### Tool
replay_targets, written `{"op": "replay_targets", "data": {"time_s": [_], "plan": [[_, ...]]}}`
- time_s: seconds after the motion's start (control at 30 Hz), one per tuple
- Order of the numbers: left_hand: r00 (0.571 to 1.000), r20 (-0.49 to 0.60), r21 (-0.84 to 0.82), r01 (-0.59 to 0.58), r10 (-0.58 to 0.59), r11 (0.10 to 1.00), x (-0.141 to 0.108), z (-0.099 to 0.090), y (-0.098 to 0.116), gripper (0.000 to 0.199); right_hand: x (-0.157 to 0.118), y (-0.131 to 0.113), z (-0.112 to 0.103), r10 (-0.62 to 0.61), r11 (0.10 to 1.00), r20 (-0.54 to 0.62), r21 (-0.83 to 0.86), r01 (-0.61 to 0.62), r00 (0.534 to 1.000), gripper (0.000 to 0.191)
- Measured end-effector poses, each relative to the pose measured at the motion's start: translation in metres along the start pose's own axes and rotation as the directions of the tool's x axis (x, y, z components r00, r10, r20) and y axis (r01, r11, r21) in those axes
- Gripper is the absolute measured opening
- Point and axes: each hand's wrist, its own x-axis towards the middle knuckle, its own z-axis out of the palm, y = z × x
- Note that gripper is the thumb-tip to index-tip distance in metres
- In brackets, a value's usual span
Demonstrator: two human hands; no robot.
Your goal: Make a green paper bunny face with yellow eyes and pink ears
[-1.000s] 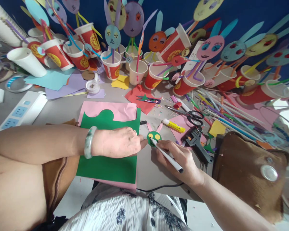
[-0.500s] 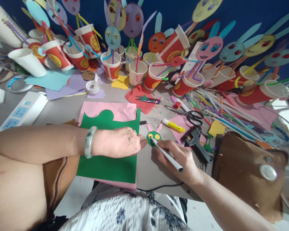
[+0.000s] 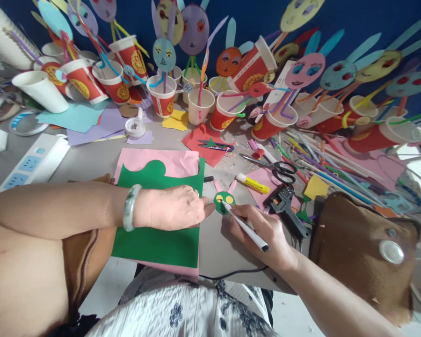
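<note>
A small green paper rabbit face (image 3: 219,206) lies on the table, with yellow eye discs, pink ears and black marks on it. My right hand (image 3: 257,229) is closed round a white marker (image 3: 247,228), its tip at the rabbit's left eye and its black end pointing back toward me. A dark line shows on that eye. Palm down over a green paper sheet (image 3: 154,248), my left hand (image 3: 173,207) has its fingers bent and close together, with the fingertips holding the rabbit's left edge. Pink paper (image 3: 140,157) shows beneath the green sheet.
A glue gun (image 3: 286,213), scissors (image 3: 284,171) and a yellow glue stick (image 3: 252,183) lie right of the rabbit. Paper cups with rabbit faces, including a red cup (image 3: 161,100), line the back. A power strip (image 3: 31,159) is left; a brown bag (image 3: 354,252) sits right.
The marker tip has shifted slightly right across the rabbit's left eye, and my right hand has moved a little with it. A dark line shows more clearly there. My left hand stays put.
</note>
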Motion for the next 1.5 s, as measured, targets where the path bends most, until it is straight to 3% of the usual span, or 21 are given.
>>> {"op": "replay_targets", "data": {"time_s": [0.43, 0.6, 0.9, 1.13, 1.5], "plan": [[0.995, -0.100, -0.027, 0.006, -0.009, 1.000, -0.003, 0.004, 0.000, 0.022, -0.003, 0.002, -0.001, 0.014, 1.000, -0.011, -0.023, -0.015, 1.000, 0.015], [0.998, -0.070, -0.006, -0.001, 0.001, 1.000, -0.001, -0.002, 0.000, 0.023, -0.010, 0.007, -0.002, 0.071, 0.991, -0.096, -0.106, -0.081, 0.993, 0.015], [0.994, -0.106, -0.039, 0.022, -0.026, 0.999, -0.005, 0.004, 0.001, 0.023, -0.010, 0.006, -0.004, 0.100, 0.984, -0.102, -0.140, -0.114, 0.990, 0.010], [1.000, 0.029, 0.008, 0.010, -0.010, 1.000, -0.001, -0.001, 0.001, 0.026, -0.010, 0.007, -0.003, 0.069, 0.987, -0.080, -0.138, -0.080, 0.994, 0.010], [0.999, -0.041, 0.006, -0.009, 0.009, 1.000, -0.002, 0.001, 0.000, 0.025, -0.013, 0.009, -0.001, 0.074, 0.991, -0.059, -0.108, -0.080, 0.996, 0.014]]}}
